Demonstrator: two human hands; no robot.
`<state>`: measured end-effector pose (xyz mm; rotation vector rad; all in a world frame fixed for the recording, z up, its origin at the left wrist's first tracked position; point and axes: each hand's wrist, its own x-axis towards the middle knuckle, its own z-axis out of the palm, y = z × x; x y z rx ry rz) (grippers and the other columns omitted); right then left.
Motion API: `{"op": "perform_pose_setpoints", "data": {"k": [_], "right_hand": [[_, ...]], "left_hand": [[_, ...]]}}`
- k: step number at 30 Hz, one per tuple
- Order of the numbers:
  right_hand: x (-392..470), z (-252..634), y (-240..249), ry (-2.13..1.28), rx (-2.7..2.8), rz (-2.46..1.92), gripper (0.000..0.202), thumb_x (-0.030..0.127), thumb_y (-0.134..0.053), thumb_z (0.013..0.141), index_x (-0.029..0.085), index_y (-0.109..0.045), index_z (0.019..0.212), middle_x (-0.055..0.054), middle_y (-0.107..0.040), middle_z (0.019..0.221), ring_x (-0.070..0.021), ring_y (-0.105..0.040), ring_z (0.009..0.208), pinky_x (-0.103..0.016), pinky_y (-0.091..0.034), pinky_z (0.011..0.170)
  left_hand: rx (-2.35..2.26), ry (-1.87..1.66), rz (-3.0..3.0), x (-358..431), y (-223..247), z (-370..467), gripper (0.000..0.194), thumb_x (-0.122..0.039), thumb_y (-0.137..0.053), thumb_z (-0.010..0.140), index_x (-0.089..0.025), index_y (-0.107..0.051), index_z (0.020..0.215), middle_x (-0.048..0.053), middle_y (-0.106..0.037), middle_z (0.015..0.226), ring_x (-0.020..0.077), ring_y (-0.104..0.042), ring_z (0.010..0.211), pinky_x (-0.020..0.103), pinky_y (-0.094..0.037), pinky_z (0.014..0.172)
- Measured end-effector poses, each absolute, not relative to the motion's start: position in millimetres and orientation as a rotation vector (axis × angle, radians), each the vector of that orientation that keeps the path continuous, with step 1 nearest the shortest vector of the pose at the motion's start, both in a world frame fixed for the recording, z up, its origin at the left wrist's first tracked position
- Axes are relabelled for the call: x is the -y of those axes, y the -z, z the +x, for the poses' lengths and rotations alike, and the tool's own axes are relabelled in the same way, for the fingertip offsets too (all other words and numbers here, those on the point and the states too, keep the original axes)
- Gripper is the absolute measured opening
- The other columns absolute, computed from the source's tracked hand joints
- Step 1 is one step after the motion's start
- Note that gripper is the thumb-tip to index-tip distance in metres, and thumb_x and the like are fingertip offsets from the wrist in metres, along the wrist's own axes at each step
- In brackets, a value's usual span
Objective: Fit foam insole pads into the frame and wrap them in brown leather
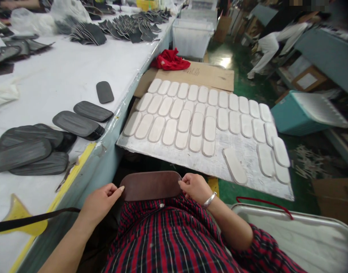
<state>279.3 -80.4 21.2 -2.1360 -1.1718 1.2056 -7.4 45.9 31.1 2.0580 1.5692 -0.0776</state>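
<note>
A brown oval leather piece (pixel 151 185) is stretched level between my two hands, just above my lap. My left hand (pixel 101 201) pinches its left end between thumb and fingers. At the right end, my right hand (pixel 195 185) grips the edge, a silver bracelet on its wrist. Beyond them, rows of white oval pieces (pixel 170 132) lie on a whitish board (pixel 191 155). One white piece (pixel 235 165) lies apart at a slant near the board's front edge. Dark grey oval pieces (pixel 22 154) are piled on the white table (pixel 63 72) at the left.
A yellow tool (pixel 34 225) and a dark strap (pixel 57 215) are at the left table edge. Red cloth (pixel 172 60) rests on cardboard (pixel 202 74) behind the board. A metal-rimmed tray (pixel 293 212) stands at right, a teal bin (pixel 296 113) beyond. A person's white-trousered legs (pixel 267 49) show farther back.
</note>
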Motion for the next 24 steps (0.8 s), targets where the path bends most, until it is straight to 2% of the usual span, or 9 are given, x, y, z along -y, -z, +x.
{"op": "perform_pose_setpoints", "data": {"k": [2, 4, 6, 9, 12, 15, 19, 24], "right_hand": [[79.6, 278.5, -23.6, -1.146, 1.246, -2.168, 0.026, 0.038, -0.047, 0.08, 0.018, -0.056, 0.066, 0.002, -0.058, 0.046, -0.0102, -0.057, 0.043, -0.019, -0.038, 0.047], [77.8, 278.8, -25.4, -1.112, 1.307, -2.185, 0.026, 0.038, -0.048, 0.08, 0.018, -0.056, 0.065, 0.002, -0.057, 0.044, -0.0106, -0.057, 0.043, -0.019, -0.037, 0.048], [75.6, 280.7, -25.5, -1.078, 1.364, -2.194, 0.026, 0.039, -0.049, 0.079, 0.019, -0.055, 0.064, 0.002, -0.056, 0.043, -0.0108, -0.056, 0.043, -0.02, -0.036, 0.047], [75.0, 287.3, -19.7, -1.067, 1.36, -2.202, 0.032, 0.047, -0.054, 0.075, 0.019, -0.052, 0.061, 0.002, -0.056, 0.046, -0.0112, -0.055, 0.042, -0.021, -0.034, 0.044], [82.4, 295.1, -7.2, -1.235, 1.14, -2.125, 0.038, 0.055, -0.051, 0.074, 0.018, -0.049, 0.065, 0.002, -0.056, 0.049, -0.0114, -0.054, 0.041, -0.02, -0.035, 0.04], [96.6, 298.1, 6.7, -1.356, 0.93, -1.937, 0.032, 0.049, -0.048, 0.079, 0.017, -0.048, 0.074, 0.002, -0.056, 0.056, -0.0114, -0.057, 0.046, -0.02, -0.041, 0.043], [111.3, 292.5, 17.4, -1.295, 0.89, -1.771, 0.026, 0.04, -0.054, 0.077, 0.016, -0.049, 0.087, -0.002, -0.06, 0.072, -0.0135, -0.06, 0.064, -0.025, -0.049, 0.06], [108.9, 285.3, 16.3, -1.191, 0.96, -1.692, 0.044, 0.033, -0.062, 0.072, 0.019, -0.043, 0.11, -0.008, -0.057, 0.106, -0.018, -0.056, 0.097, -0.032, -0.048, 0.082]], "left_hand": [[-1.619, 0.0, 2.385, -35.6, -35.2, -2.3, 0.03, -0.047, -0.049, 0.078, -0.019, -0.058, 0.072, 0.001, -0.056, 0.059, 0.0187, -0.054, 0.057, 0.026, -0.038, 0.053], [-1.431, -0.238, 2.669, -19.2, -36.4, 10.0, 0.024, -0.036, -0.049, 0.081, -0.017, -0.059, 0.091, 0.006, -0.06, 0.075, 0.0206, -0.056, 0.072, 0.03, -0.042, 0.068], [-0.955, -0.425, 2.844, -0.8, -34.4, 28.6, 0.028, -0.023, -0.048, 0.083, -0.017, -0.054, 0.109, 0.008, -0.061, 0.094, 0.0206, -0.054, 0.089, 0.033, -0.039, 0.084], [-0.285, -0.444, 2.931, 18.4, -26.9, 58.3, 0.039, -0.013, -0.045, 0.084, -0.021, -0.046, 0.122, 0.006, -0.058, 0.107, 0.0198, -0.049, 0.1, 0.036, -0.034, 0.09], [-0.099, -0.389, 2.926, 20.6, -18.2, 76.2, 0.035, -0.014, -0.04, 0.087, -0.018, -0.049, 0.12, 0.007, -0.059, 0.107, 0.0197, -0.049, 0.097, 0.037, -0.034, 0.087], [-0.106, -0.385, 2.911, 15.1, -12.4, 79.9, 0.033, -0.015, -0.038, 0.087, -0.016, -0.051, 0.118, 0.008, -0.059, 0.105, 0.02, -0.049, 0.094, 0.038, -0.036, 0.083], [-0.166, -0.414, 2.853, 14.7, -12.4, 80.9, 0.033, -0.014, -0.039, 0.086, -0.016, -0.052, 0.116, 0.008, -0.058, 0.104, 0.0203, -0.048, 0.092, 0.038, -0.036, 0.081], [-0.445, -0.362, 2.682, 18.9, -20.5, 93.1, 0.021, -0.017, -0.046, 0.085, -0.022, -0.06, 0.1, 0.003, -0.058, 0.089, 0.016, -0.049, 0.083, 0.033, -0.038, 0.075]]}}
